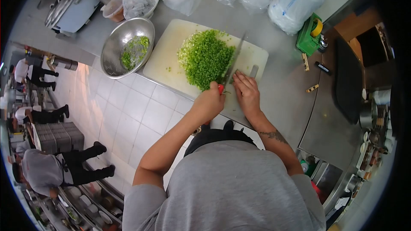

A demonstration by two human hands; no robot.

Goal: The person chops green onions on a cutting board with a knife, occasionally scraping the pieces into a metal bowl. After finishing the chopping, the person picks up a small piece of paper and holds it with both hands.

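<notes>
My left hand (209,103) is closed around the red handle of a kitchen knife (235,58). Its long blade points away from me, along the right side of a big heap of chopped green onions (209,57). The heap lies on a white cutting board (165,62), with paler pieces on its left side. Just right of the blade, my right hand (247,90) rests on the board with bent fingers held together. A little green shows by its fingertips, but whatever lies under them is hidden.
A metal colander (112,55) with some chopped greens stands left of the board. Plastic-wrapped stacks (296,2) line the back of the steel counter (284,75). A green tape dispenser (309,34) and a black marker (323,67) lie at right. Co-workers (45,169) stand at far left.
</notes>
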